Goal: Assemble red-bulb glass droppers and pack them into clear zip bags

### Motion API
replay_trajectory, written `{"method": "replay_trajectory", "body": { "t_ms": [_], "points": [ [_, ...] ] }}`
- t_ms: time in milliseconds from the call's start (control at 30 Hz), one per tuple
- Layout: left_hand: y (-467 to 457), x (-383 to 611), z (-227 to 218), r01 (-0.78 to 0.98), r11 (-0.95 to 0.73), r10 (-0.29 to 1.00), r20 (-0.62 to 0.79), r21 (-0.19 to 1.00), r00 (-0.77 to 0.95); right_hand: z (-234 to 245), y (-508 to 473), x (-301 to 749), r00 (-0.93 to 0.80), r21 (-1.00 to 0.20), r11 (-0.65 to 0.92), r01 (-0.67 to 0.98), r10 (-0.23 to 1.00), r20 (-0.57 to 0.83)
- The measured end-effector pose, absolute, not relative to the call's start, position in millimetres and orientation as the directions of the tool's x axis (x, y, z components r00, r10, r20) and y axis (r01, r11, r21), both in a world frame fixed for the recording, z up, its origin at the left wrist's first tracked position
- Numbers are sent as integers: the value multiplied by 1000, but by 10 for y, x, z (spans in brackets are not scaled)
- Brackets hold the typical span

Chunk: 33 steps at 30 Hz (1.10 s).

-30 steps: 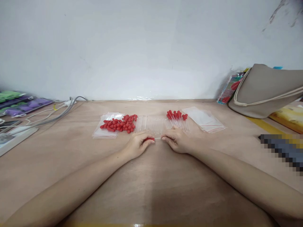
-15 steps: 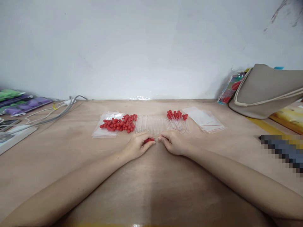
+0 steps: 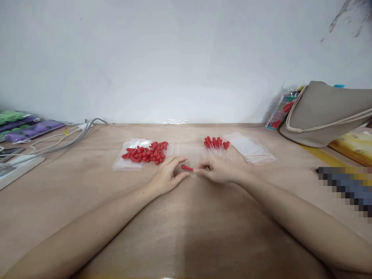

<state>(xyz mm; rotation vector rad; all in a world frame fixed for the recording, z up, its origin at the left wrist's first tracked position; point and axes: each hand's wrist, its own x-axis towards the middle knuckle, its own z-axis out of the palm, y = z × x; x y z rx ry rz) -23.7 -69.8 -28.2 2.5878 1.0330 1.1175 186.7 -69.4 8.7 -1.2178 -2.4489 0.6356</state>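
My right hand (image 3: pixel 215 169) pinches a dropper (image 3: pixel 187 167) whose red rubber bulb points left; its glass tube is mostly hidden by the fingers. Around the bulb's tip, my left hand (image 3: pixel 169 174) is open, thumb and fingers apart, with nothing held. Beyond the hands lies a row of clear glass tubes (image 3: pixel 186 152). Left of that row is a heap of red rubber bulbs (image 3: pixel 147 153), partly on clear plastic bags (image 3: pixel 119 162). Several droppers with red bulbs (image 3: pixel 214 143) lie to the right, their tubes partly behind my right hand.
More clear bags (image 3: pixel 247 145) lie at the back right. A taupe bag (image 3: pixel 322 116) with a cord leans by a colourful packet (image 3: pixel 280 112). A blurred dark object (image 3: pixel 343 186) is at the right. Cables (image 3: pixel 78 135) and purple-green packs (image 3: pixel 31 128) occupy the left. A wall closes the back.
My left hand has let go of the red bulb and opened. The dropper has stayed in my right hand, its bulb now showing between the two hands.
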Motion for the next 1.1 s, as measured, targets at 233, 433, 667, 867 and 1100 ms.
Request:
{"method": "replay_trajectory", "body": {
  "t_ms": [233, 433, 667, 867, 1100],
  "points": [
    [-690, -205, -288, 574, -741, 661, 533, 350, 528, 91, -130, 2375, 70, -536, 58, 842, 974, 215],
    [-713, -184, -279, 551, -759, 645, 518, 348, 561, 39, 71, 2309, 205, -429, -102, 897, 958, 201],
    [-712, -202, -291, 550, -755, 650, 511, 357, 562, 51, 145, 2545, 180, -373, -101, 922, 966, 183],
    [-710, -199, -286, 557, -747, 661, 489, 363, 569, -47, 199, 2743, 183, -376, -174, 910, 983, -12],
    [-713, -203, -283, 562, -747, 660, 491, 355, 568, -45, 135, 2636, 170, -264, -179, 948, 984, -54]
  ]
}}
